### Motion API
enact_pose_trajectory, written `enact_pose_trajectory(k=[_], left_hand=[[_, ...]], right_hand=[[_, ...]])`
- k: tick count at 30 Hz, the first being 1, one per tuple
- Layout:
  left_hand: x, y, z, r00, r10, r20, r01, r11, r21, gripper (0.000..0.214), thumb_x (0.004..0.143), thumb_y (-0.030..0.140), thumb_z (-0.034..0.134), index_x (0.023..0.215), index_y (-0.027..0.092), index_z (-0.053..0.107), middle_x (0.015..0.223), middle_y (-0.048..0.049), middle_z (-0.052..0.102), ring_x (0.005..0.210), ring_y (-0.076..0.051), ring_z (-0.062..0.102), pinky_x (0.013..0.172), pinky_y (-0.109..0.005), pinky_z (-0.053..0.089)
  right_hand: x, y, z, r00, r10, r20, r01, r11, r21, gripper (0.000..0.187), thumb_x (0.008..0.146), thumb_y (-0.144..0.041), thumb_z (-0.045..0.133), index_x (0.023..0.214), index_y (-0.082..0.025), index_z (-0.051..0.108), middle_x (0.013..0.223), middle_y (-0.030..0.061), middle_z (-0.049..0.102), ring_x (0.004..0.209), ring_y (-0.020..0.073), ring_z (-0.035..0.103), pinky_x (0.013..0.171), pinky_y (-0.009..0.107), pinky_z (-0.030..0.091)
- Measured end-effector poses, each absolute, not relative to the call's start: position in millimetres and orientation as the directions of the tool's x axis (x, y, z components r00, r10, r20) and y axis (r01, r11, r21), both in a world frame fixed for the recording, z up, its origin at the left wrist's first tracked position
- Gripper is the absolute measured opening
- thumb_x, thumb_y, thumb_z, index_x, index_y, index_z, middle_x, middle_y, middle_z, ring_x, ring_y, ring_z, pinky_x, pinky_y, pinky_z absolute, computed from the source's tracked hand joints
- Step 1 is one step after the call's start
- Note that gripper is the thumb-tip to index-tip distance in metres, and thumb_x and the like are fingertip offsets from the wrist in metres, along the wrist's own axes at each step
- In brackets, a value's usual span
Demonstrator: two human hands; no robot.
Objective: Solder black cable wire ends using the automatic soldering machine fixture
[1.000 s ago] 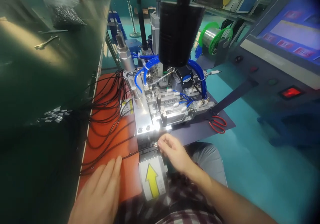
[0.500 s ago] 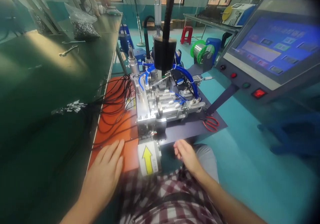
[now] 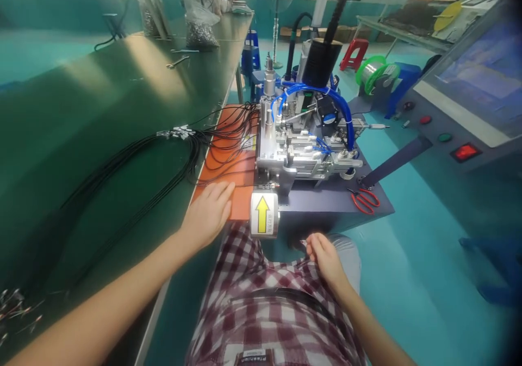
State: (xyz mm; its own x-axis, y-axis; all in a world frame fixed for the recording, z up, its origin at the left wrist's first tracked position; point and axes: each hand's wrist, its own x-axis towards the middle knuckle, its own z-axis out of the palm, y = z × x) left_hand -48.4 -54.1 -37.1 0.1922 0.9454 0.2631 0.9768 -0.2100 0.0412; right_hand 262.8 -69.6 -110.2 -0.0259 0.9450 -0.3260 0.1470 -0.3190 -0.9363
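Observation:
My left hand (image 3: 207,212) lies flat with fingers stretched out on the orange mat (image 3: 228,162), pressing on a thin black cable (image 3: 244,185) that runs to the front of the metal machine (image 3: 302,148). My right hand (image 3: 324,257) rests low by my lap, just below the dark machine base (image 3: 326,203); its fingers are pinched on a tiny metal piece that I cannot make out. A block with a yellow arrow label (image 3: 263,213) sits between the two hands.
A bundle of black cables (image 3: 134,162) sprawls over the green bench (image 3: 101,99) on the left. Red scissors (image 3: 362,200) lie on the machine base. A control panel with a red lit switch (image 3: 465,151) stands at right. A wire spool (image 3: 373,72) sits behind.
My right hand has pulled back from the machine's front slot down towards my lap. The view has lifted and widened; my left hand stays on the mat.

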Motion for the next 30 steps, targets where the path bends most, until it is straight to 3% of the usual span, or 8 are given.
enact_pose_trajectory(k=[10, 16, 23, 30], left_hand=[[-46.7, -59.2, -35.6, 0.182, 0.939, 0.293, 0.973, -0.216, 0.085, 0.036, 0.096, 0.032, 0.060, 0.131, 0.020, 0.057, 0.133, -0.0101, 0.061, 0.118, -0.027, 0.061, 0.097, -0.050, 0.053], [-56.9, -49.0, -43.3, 0.218, 0.912, 0.348, 0.961, -0.264, 0.088, 0.047, 0.103, 0.028, 0.028, 0.137, 0.011, 0.055, 0.125, -0.0165, 0.067, 0.118, -0.029, 0.060, 0.096, -0.044, 0.054], [-68.1, 2.5, -35.9, 0.182, 0.928, 0.326, 0.963, -0.235, 0.130, 0.035, 0.096, 0.032, 0.062, 0.128, 0.019, 0.058, 0.130, -0.0098, 0.062, 0.115, -0.026, 0.062, 0.095, -0.050, 0.054], [-65.5, 0.2, -35.1, 0.161, 0.923, 0.349, 0.964, -0.223, 0.146, 0.034, 0.095, 0.032, 0.063, 0.127, 0.020, 0.059, 0.130, -0.0096, 0.062, 0.114, -0.026, 0.063, 0.094, -0.049, 0.055]], right_hand=[[257.2, -74.0, -108.5, -0.054, 0.947, -0.318, 0.140, -0.308, -0.941, 0.064, 0.071, -0.085, 0.056, 0.068, -0.020, 0.054, 0.057, -0.0029, 0.051, 0.048, 0.0113, 0.042, 0.047, 0.026, 0.035], [254.3, -65.3, -118.5, -0.015, 0.952, -0.305, 0.122, -0.301, -0.946, 0.066, 0.073, -0.086, 0.052, 0.066, -0.020, 0.054, 0.056, -0.0025, 0.051, 0.047, 0.0114, 0.042, 0.046, 0.025, 0.035], [254.1, -70.3, -130.2, -0.032, 0.934, -0.355, 0.110, -0.350, -0.930, 0.067, 0.073, -0.086, 0.052, 0.070, -0.020, 0.055, 0.057, -0.0027, 0.052, 0.047, 0.0108, 0.042, 0.048, 0.025, 0.033], [253.2, -75.9, -150.7, -0.028, 0.910, -0.413, 0.119, -0.407, -0.906, 0.072, 0.063, -0.094, 0.050, 0.063, -0.022, 0.054, 0.048, -0.0033, 0.048, 0.038, 0.0108, 0.038, 0.041, 0.027, 0.031]])
